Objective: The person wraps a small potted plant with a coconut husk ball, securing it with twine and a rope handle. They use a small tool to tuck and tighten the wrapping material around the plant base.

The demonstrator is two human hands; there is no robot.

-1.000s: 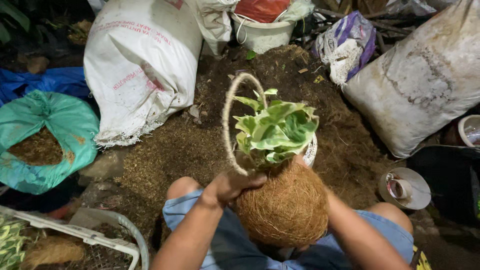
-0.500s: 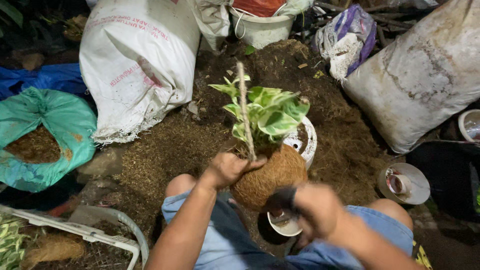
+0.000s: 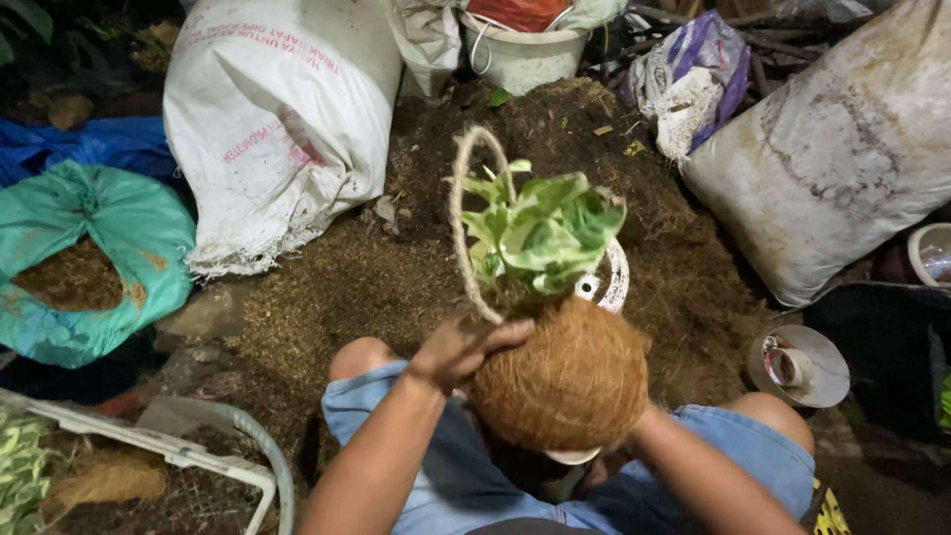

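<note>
Coconut-husk planter held up over the person's lap.

The left hand (image 3: 464,349) grips the upper rim of the round coconut-husk planter (image 3: 567,381), fingers curled over its edge beside the stems; the right hand is hidden under the husk, so I cannot tell how it holds, though the forearm runs up to the planter's underside. A green-and-cream leafy plant (image 3: 535,233) stands in the planter, and a loop of rope handle (image 3: 464,213) arches up on its left. The planter sits above the knees in blue denim shorts (image 3: 753,446), with the soil heap (image 3: 396,267) on the ground just beyond. A white sack (image 3: 277,109) leans at the heap's far-left edge, a grey sack (image 3: 842,149) at its right, a teal bag (image 3: 109,238) of husk fibre further left, and a white bucket (image 3: 525,54) at the far edge.
</note>
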